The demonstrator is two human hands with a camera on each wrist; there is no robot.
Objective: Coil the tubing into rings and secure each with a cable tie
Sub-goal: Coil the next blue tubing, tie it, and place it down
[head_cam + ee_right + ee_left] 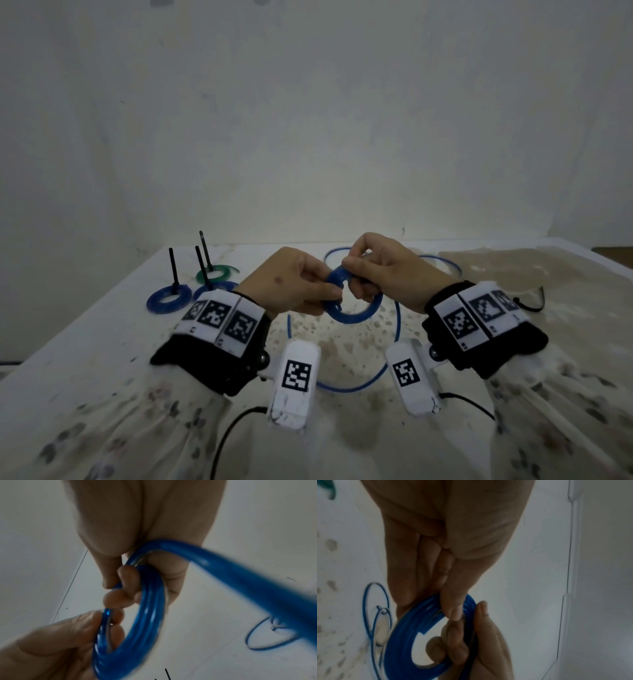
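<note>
A blue tubing coil [356, 313] of several turns hangs above the table's middle between both hands. My left hand [301, 287] pinches its left side, thumb on top [453, 609]. My right hand [370, 267] grips its upper right part with curled fingers [126, 588]. The coil [145, 622] fills the right wrist view, and a thick strand [240, 582] runs off it to the right. Loose blue tubing [397, 329] trails in wide loops on the table under and behind the hands. A black cable tie [534, 303] lies at the right.
At the back left lie two blue coiled rings [169, 298] [215, 287] and a green one [215, 272], each with a black tie tail standing up. The white speckled table [102, 342] meets a pale wall behind. A brownish stain [513, 267] covers the right part.
</note>
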